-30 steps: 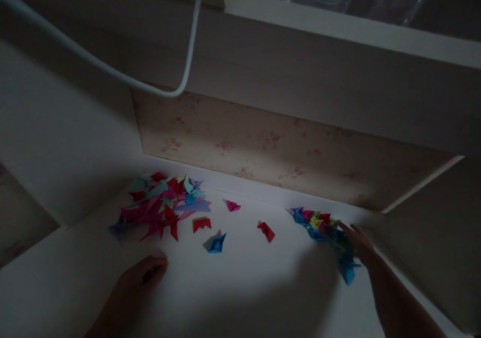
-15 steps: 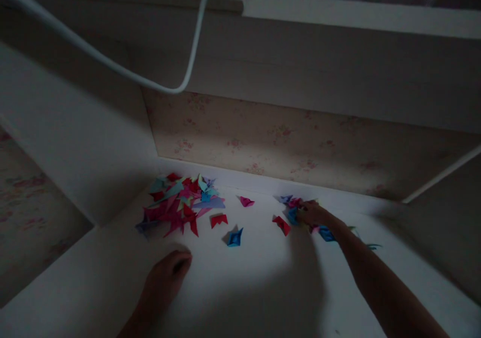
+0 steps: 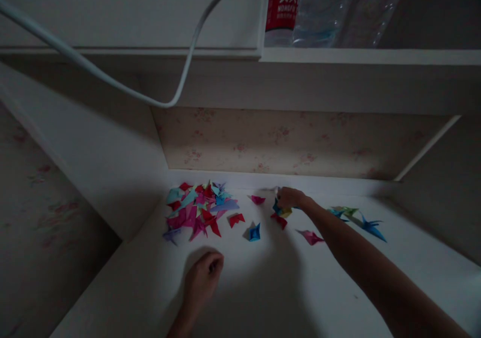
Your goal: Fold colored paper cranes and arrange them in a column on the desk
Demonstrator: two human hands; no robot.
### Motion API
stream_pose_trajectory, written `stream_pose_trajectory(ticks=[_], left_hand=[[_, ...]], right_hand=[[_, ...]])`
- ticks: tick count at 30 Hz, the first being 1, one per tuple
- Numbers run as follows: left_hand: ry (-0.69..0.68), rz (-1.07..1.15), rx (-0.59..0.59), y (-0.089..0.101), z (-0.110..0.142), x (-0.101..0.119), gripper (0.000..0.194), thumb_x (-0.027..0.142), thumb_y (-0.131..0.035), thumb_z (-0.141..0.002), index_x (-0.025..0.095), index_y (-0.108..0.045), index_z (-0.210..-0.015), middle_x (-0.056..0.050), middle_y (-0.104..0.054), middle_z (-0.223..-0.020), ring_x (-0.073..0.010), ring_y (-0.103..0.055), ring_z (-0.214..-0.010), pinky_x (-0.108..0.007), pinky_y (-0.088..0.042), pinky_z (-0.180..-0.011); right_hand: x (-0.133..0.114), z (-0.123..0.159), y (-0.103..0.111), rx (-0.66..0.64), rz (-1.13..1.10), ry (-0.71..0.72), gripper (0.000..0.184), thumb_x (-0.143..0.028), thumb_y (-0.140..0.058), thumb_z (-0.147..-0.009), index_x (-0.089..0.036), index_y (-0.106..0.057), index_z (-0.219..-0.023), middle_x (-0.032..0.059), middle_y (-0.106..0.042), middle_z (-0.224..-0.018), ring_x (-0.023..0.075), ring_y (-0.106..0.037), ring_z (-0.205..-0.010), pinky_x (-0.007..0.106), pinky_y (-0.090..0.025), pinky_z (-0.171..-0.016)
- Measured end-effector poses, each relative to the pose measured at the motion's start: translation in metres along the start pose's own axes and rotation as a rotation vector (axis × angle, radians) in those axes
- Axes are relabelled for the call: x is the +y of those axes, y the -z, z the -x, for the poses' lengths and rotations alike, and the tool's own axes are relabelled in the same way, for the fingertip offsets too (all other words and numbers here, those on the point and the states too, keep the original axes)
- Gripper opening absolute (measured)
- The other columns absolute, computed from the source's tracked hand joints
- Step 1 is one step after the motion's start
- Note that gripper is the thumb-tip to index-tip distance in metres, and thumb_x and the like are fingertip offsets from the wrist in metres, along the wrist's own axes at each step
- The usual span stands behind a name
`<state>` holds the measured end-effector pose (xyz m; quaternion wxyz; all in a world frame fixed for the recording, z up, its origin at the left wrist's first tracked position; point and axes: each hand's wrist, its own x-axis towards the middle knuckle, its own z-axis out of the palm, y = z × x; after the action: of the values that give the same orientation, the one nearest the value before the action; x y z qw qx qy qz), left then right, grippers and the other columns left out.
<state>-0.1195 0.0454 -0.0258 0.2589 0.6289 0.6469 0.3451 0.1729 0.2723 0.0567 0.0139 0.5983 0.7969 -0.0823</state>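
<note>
My right hand (image 3: pixel 291 198) reaches across the white desk (image 3: pixel 270 288), its fingers closed on a small bunch of folded paper pieces (image 3: pixel 281 211) in blue and yellow. A red folded piece (image 3: pixel 280 221) lies just under it and a pink one (image 3: pixel 311 236) beside my forearm. My left hand (image 3: pixel 203 280) rests on the desk as a loose fist, nothing visible in it, below a heap of coloured folded papers (image 3: pixel 199 209). Loose red (image 3: pixel 236 220), blue (image 3: pixel 254 233) and pink (image 3: pixel 257 199) pieces lie between the heap and my right hand.
Blue and green folded pieces (image 3: pixel 358 218) are scattered to the right of my arm. A white cable (image 3: pixel 112 80) hangs across the back. Plastic water bottles (image 3: pixel 319 10) stand on the shelf (image 3: pixel 368 56) above. Side panels close the desk in left and right.
My right hand has swept leftward from the right-hand row of folded pieces, taking some along and leaving others scattered behind. The view tilted up; my left hand shifted slightly.
</note>
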Motion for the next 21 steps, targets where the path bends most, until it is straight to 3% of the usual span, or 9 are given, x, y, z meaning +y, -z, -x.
stream_pose_trajectory(ticks=[4,6,9,11,13,15,18,21], left_hand=[[-0.021,-0.025,-0.014,0.0,0.002,0.001,0.022,0.027,-0.046,-0.087,0.023,-0.067,-0.083,0.0,-0.07,-0.083,-0.0149,-0.065,-0.073,-0.024,-0.048,-0.071],[-0.052,-0.04,-0.015,0.0,0.004,0.002,0.022,0.024,-0.046,-0.087,0.023,-0.067,-0.083,0.0,-0.07,-0.084,-0.0151,-0.065,-0.075,-0.025,-0.048,-0.071],[-0.092,-0.066,-0.003,0.0,0.005,0.001,0.023,0.021,-0.045,-0.087,0.023,-0.067,-0.084,-0.001,-0.071,-0.086,-0.0159,-0.066,-0.079,-0.026,-0.048,-0.074],[-0.108,-0.088,0.001,0.0,0.006,0.001,0.023,0.019,-0.045,-0.087,0.023,-0.067,-0.087,-0.002,-0.071,-0.089,-0.0166,-0.067,-0.082,-0.027,-0.048,-0.076],[-0.125,-0.119,-0.002,0.001,0.007,0.003,0.023,0.018,-0.044,-0.087,0.023,-0.067,-0.086,-0.003,-0.071,-0.089,-0.0169,-0.067,-0.082,-0.028,-0.049,-0.075],[-0.161,-0.184,-0.005,0.001,0.009,0.006,0.023,0.016,-0.045,-0.087,0.023,-0.067,-0.083,-0.003,-0.071,-0.085,-0.017,-0.066,-0.079,-0.028,-0.049,-0.074],[-0.244,-0.322,0.0,-0.001,0.01,0.008,0.023,0.014,-0.046,-0.086,0.023,-0.066,-0.081,-0.002,-0.07,-0.083,-0.0181,-0.065,-0.078,-0.031,-0.048,-0.074],[-0.304,-0.412,0.027,-0.007,0.011,0.007,0.023,0.015,-0.045,-0.088,0.023,-0.066,-0.085,-0.003,-0.07,-0.088,-0.0192,-0.065,-0.081,-0.033,-0.048,-0.074]], right_hand=[[-0.077,-0.02,0.017,-0.087,-0.062,0.149,0.025,-0.035,-0.068,-0.082,-0.014,-0.07,-0.094,0.0069,-0.072,-0.093,0.0215,-0.067,-0.085,0.035,-0.053,-0.076],[-0.117,-0.031,0.02,-0.042,-0.13,0.241,0.037,-0.039,-0.067,-0.08,-0.015,-0.069,-0.108,0.0089,-0.071,-0.107,0.0257,-0.065,-0.099,0.032,-0.05,-0.084],[-0.16,-0.04,0.02,0.065,-0.236,0.349,0.071,-0.051,-0.057,-0.085,-0.018,-0.037,-0.145,0.0092,-0.042,-0.147,0.0261,-0.042,-0.131,0.031,-0.039,-0.101],[-0.169,-0.041,0.016,0.086,-0.279,0.386,0.082,-0.054,-0.057,-0.084,-0.02,-0.022,-0.15,0.0071,-0.029,-0.154,0.0244,-0.034,-0.137,0.03,-0.035,-0.106],[-0.161,-0.038,0.01,0.069,-0.298,0.386,0.078,-0.052,-0.058,-0.084,-0.023,-0.025,-0.149,0.006,-0.042,-0.148,0.0239,-0.043,-0.131,0.031,-0.038,-0.103],[-0.137,-0.03,0.003,0.058,-0.301,0.34,0.068,-0.049,-0.056,-0.086,-0.026,-0.033,-0.146,0.0042,-0.061,-0.131,0.0229,-0.058,-0.116,0.031,-0.043,-0.095],[-0.078,-0.01,-0.007,0.103,-0.282,0.191,0.051,-0.042,-0.052,-0.09,-0.026,-0.046,-0.138,0.002,-0.072,-0.11,0.0202,-0.067,-0.097,0.029,-0.047,-0.086],[-0.001,0.022,-0.014,0.206,-0.244,-0.022,0.039,-0.035,-0.049,-0.09,-0.024,-0.057,-0.126,0.0039,-0.072,-0.109,0.0195,-0.067,-0.097,0.026,-0.047,-0.082]])
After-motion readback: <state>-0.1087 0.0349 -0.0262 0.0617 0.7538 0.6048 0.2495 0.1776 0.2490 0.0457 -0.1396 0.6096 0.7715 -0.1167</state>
